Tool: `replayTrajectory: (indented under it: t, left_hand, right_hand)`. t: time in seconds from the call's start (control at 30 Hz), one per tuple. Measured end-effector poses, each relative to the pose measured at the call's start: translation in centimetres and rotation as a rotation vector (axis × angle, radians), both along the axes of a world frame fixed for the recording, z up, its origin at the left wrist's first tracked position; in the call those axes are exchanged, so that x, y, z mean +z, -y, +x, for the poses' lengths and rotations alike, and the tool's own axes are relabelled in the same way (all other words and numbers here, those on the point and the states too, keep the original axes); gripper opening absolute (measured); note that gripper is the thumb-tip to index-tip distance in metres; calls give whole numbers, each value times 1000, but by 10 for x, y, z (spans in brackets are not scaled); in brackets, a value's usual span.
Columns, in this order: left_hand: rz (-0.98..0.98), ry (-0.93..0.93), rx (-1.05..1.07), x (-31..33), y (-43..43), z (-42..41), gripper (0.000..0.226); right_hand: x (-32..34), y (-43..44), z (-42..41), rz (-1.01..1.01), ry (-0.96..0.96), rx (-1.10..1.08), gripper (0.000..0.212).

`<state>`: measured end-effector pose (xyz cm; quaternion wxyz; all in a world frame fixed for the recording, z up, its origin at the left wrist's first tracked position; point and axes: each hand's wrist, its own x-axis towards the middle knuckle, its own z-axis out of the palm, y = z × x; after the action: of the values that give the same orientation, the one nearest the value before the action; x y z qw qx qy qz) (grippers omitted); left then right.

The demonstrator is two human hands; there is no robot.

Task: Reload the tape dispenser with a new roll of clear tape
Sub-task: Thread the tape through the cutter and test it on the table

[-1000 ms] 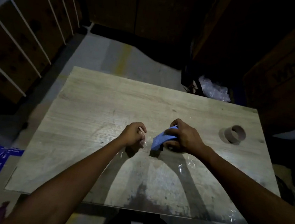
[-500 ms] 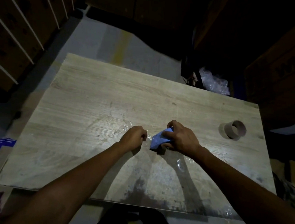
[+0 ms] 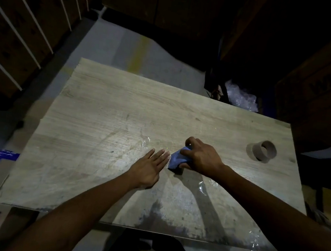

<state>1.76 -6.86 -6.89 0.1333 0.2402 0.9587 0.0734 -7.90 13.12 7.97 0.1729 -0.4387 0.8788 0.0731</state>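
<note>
Right hand [image 3: 202, 157] clamps the blue tape dispenser [image 3: 177, 160] mid-worktop [image 3: 105, 120]; left hand [image 3: 149, 169] lies flat, fingers spread, just beside it. Empty cardboard core [image 3: 263, 153] sits far right.

Both forearms bare to the frame edge, no sleeves, watch or rings visible. Left hand [image 3: 148, 169] and right hand [image 3: 202, 158] ungloved. Dark clothing below the table [image 3: 102, 107] near edge.

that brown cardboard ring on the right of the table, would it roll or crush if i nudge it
The cardboard ring seems to lie on its curved side, so a nudge would probably roll it. It looks hollow and thin-walled, so likely light and easy to squash. Nothing beside it on the table would stop it.
</note>
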Motion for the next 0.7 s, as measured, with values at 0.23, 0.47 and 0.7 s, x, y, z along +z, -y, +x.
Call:
replayTrajectory:
  t: [0.23,0.47,0.7]
  left_hand:
    - [-12,36,41,-1,-4,6,88]
    - [-26,63,91,5,-9,9,86]
    - [-30,51,67,4,-6,9,83]
  right_hand:
    - [-4,2,-2,36,-18,40,62]
    - [-5,6,0,68,-49,114,52]
    - [-3,18,-1,121,-46,169,45]
